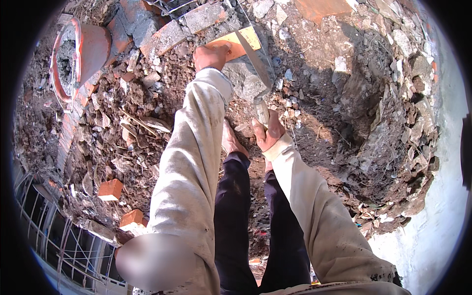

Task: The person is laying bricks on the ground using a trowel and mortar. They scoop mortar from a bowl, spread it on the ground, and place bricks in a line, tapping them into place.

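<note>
My left hand (211, 56) is closed on the left end of an orange-yellow brick (236, 43), which lies at the end of a short row of mortared bricks (189, 27). In my right hand (269, 132) is the wooden handle of a trowel (255, 64), fingers wrapped round it. The trowel's long blade points away from me, and its tip crosses the right part of the brick. Grey mortar (246, 78) is spread just on the near side of the brick. A thin string runs past the brick's right end.
An orange bucket (96, 51) with grey mortar in it lies tilted at the far left. Loose brick pieces (110, 190) sit among rubble at the left. A dug hollow (364, 103) and a pale wall (450, 147) are on the right; a metal grille (73, 241) is lower left.
</note>
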### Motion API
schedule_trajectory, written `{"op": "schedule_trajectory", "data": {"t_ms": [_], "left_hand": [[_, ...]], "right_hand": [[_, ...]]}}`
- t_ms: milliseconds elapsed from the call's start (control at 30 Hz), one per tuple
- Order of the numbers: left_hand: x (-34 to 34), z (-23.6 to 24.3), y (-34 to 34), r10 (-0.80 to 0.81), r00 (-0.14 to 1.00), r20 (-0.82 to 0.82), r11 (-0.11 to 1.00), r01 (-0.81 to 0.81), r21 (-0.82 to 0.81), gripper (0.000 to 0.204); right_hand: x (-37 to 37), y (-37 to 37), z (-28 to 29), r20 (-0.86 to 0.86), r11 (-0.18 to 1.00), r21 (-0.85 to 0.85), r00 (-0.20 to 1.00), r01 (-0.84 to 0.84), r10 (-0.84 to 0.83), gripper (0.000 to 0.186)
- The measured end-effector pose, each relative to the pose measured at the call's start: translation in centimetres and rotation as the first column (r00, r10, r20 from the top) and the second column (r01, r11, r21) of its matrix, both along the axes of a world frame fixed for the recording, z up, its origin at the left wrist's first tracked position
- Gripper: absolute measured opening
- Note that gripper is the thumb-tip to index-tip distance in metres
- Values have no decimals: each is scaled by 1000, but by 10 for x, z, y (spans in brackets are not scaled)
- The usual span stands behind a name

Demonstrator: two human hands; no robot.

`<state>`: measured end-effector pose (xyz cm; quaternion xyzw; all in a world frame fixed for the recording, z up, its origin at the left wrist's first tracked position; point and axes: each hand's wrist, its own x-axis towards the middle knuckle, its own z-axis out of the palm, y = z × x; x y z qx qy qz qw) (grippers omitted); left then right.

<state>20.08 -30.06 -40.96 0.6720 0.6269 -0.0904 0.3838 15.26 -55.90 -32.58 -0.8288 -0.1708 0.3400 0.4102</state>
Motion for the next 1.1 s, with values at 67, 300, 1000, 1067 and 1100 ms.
{"op": "schedule_trajectory", "data": {"t_ms": [67,300,1000,1067,1100], "left_hand": [[-11,-1,-10,-50,998,24,985,45,168,53],[-43,-10,-28,37,976,214,967,-89,238,67],[-15,-6,-18,14,992,125,984,-36,174,45],[-12,-2,-16,21,995,97,989,-35,143,45],[-10,-1,-14,24,997,75,992,-33,125,46]], "right_hand": [[-15,-27,16,76,993,-116,996,-33,42,43],[-23,-86,39,334,971,-195,921,-140,199,40],[74,54,-34,211,974,-220,971,-61,108,40],[76,56,-34,211,981,-192,976,-15,57,42],[77,56,-32,204,985,-169,977,-24,59,42]]}}
